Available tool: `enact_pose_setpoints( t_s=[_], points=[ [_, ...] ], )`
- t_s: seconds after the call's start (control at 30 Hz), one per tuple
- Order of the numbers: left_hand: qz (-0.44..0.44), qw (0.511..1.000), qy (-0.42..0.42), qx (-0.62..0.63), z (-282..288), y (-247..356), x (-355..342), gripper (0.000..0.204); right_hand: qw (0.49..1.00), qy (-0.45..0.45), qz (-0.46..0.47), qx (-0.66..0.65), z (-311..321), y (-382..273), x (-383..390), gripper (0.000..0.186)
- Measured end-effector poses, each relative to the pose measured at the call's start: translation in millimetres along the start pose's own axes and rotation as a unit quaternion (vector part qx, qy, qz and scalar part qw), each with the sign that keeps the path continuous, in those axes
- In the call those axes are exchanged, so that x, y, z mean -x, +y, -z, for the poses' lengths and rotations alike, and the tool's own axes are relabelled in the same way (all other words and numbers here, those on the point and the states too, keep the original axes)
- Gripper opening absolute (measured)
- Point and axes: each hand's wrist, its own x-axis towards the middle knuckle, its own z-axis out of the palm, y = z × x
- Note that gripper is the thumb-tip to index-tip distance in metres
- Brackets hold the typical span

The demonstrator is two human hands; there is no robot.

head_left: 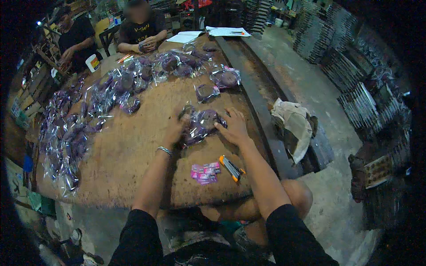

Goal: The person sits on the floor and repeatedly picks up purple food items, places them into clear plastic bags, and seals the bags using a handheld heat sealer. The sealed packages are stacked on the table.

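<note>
In front of me, several clear plastic packets (207, 120) with dark purple round pieces inside lie bunched together on a brown wooden tabletop (133, 155). My right hand (234, 126) rests against their right side, thumb and fingers spread apart. On the left side my left hand (178, 129) touches the bunch; its fingers are smeared by motion and partly hidden. A bracelet circles the left wrist. Nearer to me lie small pink printed cards (205, 173) and an orange and black box cutter (231, 168). Just beyond the bunch is a single packet (206, 92).
More purple packets (66, 137) are heaped along the table's left and far sides. Open notebooks (228, 32) and a white tub (92, 63) stand farther off. Two people sit across the table. At right, a pale cloth (293, 122) lies on a dark beam; stacked metal pieces (368, 106) line the wall.
</note>
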Motion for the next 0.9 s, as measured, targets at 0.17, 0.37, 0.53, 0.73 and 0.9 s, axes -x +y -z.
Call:
enact_pose_setpoints(
  t_s=[0.17, 0.37, 0.53, 0.73, 0.9],
  points=[
    [0.093, 0.971, 0.083, 0.205, 29, -19, 14, 0.044, 0.975, -0.007, -0.109, -0.192, 20, 14, -13, 0.06],
    [0.101, 0.937, 0.021, 0.333, 35, -13, 16, 0.032, 0.959, -0.123, -0.256, -0.012, 35, 34, -50, 0.049],
    [0.169, 0.936, 0.087, 0.298, 40, -21, 9, 0.026, 0.97, -0.092, -0.217, 0.064, 44, 53, -114, 0.06],
    [0.092, 0.973, -0.002, 0.212, 40, -20, 10, 0.027, 0.98, -0.059, -0.142, 0.127, -7, 59, -197, 0.072],
    [0.077, 0.985, 0.002, 0.152, 42, -7, 14, 0.036, 0.966, -0.118, -0.118, 0.199, -54, 61, -256, 0.09]
  ],
)
